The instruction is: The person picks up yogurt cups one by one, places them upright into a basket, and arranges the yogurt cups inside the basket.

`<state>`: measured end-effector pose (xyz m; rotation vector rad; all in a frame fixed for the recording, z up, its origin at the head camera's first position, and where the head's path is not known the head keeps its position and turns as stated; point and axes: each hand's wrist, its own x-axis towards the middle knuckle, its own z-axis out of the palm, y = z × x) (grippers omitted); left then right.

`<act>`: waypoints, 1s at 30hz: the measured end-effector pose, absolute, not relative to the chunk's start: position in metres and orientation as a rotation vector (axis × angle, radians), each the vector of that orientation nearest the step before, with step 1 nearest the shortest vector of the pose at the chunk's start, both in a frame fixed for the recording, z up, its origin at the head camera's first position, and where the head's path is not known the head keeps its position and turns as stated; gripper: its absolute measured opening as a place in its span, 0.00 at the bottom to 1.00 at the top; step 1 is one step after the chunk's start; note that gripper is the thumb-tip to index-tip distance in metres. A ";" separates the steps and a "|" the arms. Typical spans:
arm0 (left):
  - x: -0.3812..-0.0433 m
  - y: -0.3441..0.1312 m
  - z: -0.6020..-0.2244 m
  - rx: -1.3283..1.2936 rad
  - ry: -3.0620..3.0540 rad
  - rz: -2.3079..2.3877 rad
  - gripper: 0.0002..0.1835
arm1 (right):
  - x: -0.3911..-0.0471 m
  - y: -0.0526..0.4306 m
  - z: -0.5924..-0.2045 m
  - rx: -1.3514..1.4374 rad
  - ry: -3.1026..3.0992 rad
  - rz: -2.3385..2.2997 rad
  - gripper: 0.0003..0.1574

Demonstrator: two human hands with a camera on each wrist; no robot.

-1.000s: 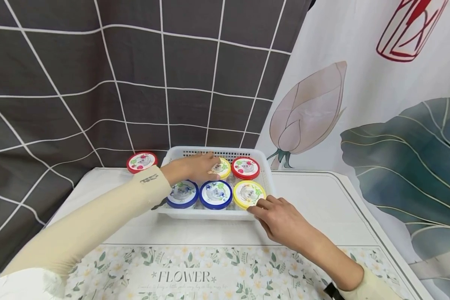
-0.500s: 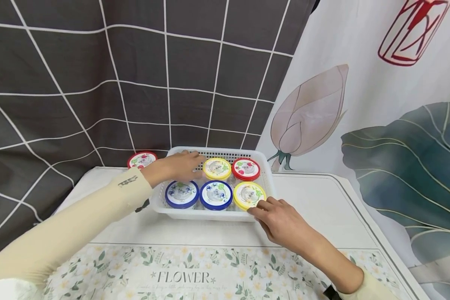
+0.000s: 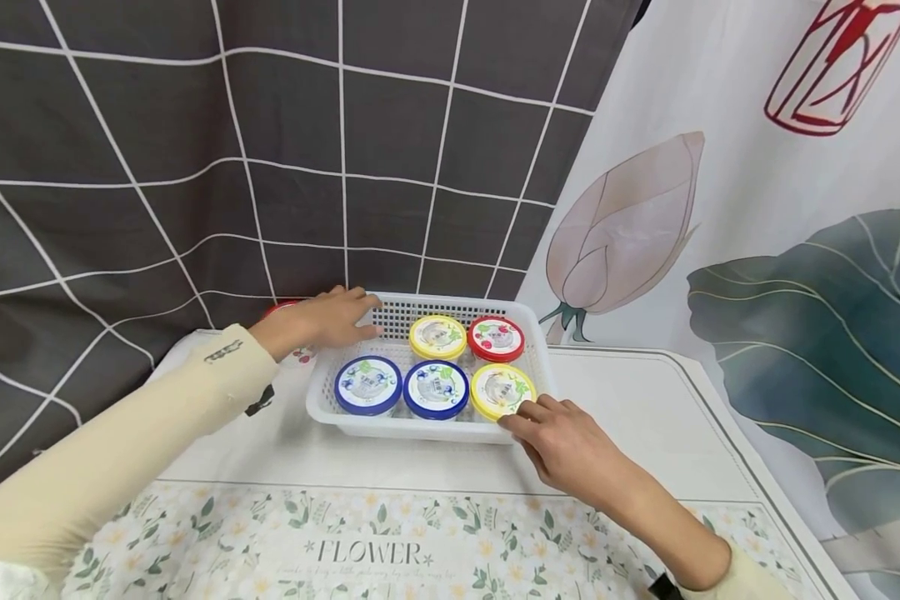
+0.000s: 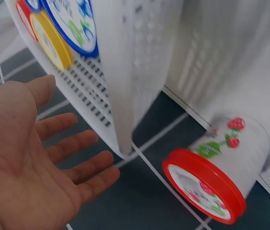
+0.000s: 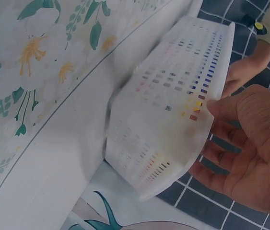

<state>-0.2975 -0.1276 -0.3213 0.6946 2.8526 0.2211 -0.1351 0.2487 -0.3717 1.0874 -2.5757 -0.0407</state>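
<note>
A white plastic basket [image 3: 420, 430] holds several lidded jars: two blue-lidded jars [image 3: 368, 386] [image 3: 437, 389] and a yellow-lidded jar [image 3: 503, 390] in the front row, another yellow-lidded jar [image 3: 438, 337] and a red-lidded jar [image 3: 496, 338] behind. My left hand [image 3: 333, 318] hovers over the basket's back left corner, fingers spread, holding nothing. In the left wrist view a red-lidded jar [image 4: 230, 163] stands outside the basket; in the head view that hand mostly covers it. My right hand [image 3: 562, 437] grips the basket's front right rim, thumb on the outer wall [image 5: 158, 115].
A floral cloth printed FLOWER [image 3: 367, 550] covers the front of the white table [image 3: 622, 408]. A dark grid-patterned curtain [image 3: 285, 208] hangs directly behind the basket, and a white curtain with plant prints [image 3: 615, 233] hangs at the right.
My left hand has moved left from the back yellow-lidded jar towards the red-lidded jar outside the basket, uncovering the back left of the basket. My right hand stays at the rim.
</note>
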 end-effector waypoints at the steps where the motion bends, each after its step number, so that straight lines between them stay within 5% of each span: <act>1: -0.299 -0.131 -0.320 0.684 2.853 0.230 0.36 | -0.135 0.249 -0.372 1.087 -2.576 -0.041 0.19; 17: -0.348 -0.186 -0.343 0.528 2.927 0.179 0.32 | -0.135 0.248 -0.370 1.069 -2.596 -0.065 0.19; 30: -0.310 -0.191 -0.316 0.433 2.850 0.134 0.37 | -0.135 0.248 -0.372 1.059 -2.576 -0.063 0.20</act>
